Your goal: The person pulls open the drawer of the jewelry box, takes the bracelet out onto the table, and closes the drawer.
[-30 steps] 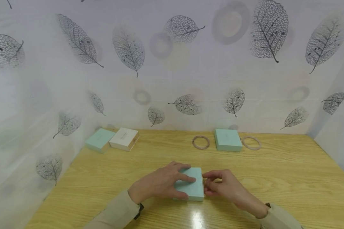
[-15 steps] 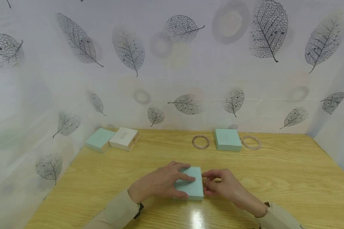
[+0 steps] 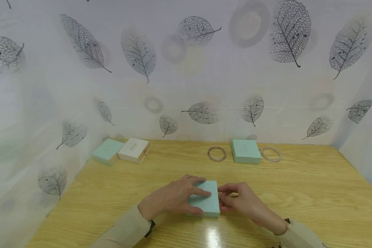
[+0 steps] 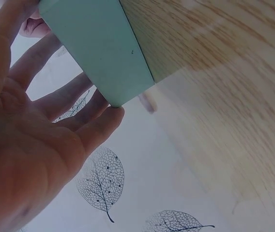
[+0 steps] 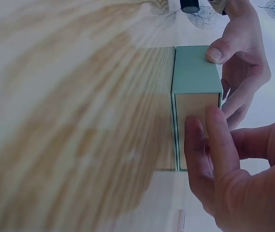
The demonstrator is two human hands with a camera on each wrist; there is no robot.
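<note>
Fingers spread, my left hand (image 3: 176, 198) grips the mint box (image 3: 210, 203) at near centre; my right hand (image 3: 243, 202) touches its right end, fingers bent, any pinch unclear. Both look unmoved since a second ago. Wood-grain table (image 3: 173, 165) below, leaf-print sheeting (image 3: 201, 79) beyond.

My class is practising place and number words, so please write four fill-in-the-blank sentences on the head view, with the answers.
1. The left hand lies over the near box, and the right hand is at that box's ____ end.
2. A far green box stands in the gap ____ the two bangles.
3. The far-left green box stands just to the ____ of the white box.
4. Counting the near one, ____ boxes show.

Missing words: right; between; left; four.
</note>
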